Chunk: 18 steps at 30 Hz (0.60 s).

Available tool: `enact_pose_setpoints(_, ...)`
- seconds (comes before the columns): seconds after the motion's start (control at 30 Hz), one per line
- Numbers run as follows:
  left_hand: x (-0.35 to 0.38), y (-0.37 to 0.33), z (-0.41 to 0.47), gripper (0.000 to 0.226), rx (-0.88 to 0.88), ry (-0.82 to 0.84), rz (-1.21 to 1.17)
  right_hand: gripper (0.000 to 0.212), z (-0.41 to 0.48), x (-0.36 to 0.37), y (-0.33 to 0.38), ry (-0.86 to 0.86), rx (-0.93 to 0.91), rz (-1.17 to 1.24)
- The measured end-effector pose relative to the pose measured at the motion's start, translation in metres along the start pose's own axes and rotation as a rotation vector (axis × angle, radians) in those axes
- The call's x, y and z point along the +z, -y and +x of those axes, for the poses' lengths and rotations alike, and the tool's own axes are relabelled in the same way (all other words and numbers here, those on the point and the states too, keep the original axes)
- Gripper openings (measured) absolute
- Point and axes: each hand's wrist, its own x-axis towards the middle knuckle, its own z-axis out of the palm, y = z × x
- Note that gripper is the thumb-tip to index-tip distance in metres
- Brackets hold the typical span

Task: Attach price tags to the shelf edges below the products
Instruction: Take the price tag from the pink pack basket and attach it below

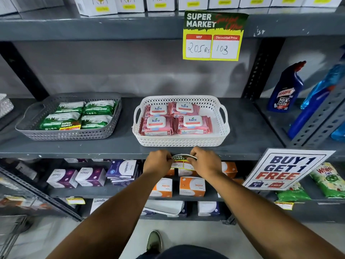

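A yellow and green "Super Market" price tag [180,161] is held against the front edge of the grey middle shelf [93,153], just below a white basket [182,142] of pink Kara wipe packs [175,118]. My left hand [157,162] pinches the tag's left side and my right hand [204,161] pinches its right side. The tag bows outward between them. A larger tag of the same kind [213,35] hangs on the edge of the shelf above.
A grey basket [69,134] of green wipe packs, with a tag lying on them, sits to the left. Blue cleaner bottles [285,86] stand at right. A "Buy 1 Get 1 Free" sign [285,170] hangs lower right. Boxed goods fill the lower shelves.
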Motion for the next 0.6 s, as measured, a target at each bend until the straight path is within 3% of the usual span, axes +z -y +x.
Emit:
enact_pose_setpoints(0.37, -0.005, -0.004, 0.009, 0.022, 0.035, 0.051, 0.238, 0.019, 0.009, -0.007, -0.001, -0.025, -0.256, -0.261)
enact_pose_setpoints(0.6, -0.012, -0.013, 0.013, 0.021, 0.073, 0.055, 0.366, 0.023, 0.014, -0.010, -0.002, -0.010, -0.275, -0.237)
